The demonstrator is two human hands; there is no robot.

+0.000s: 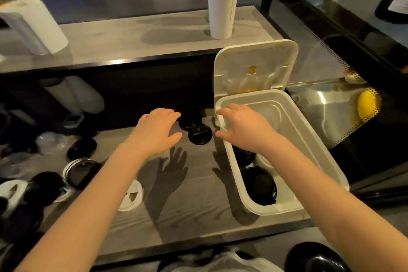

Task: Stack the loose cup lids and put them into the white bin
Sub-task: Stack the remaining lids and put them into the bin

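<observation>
Both hands are spread wide and hold nothing: the left hand [157,130] and right hand [242,127] hover beside two black lids [199,133] at 12 o'clock on the bench [187,210]. To do it well, set one lid flat on the other, then pinch both. The white bin [313,152], at 3 o'clock, seems to hold some black lids already.

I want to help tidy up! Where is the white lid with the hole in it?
The white lid lies flat on the grey counter, low in the head view, just right of the left forearm and left of the white bin.
</observation>
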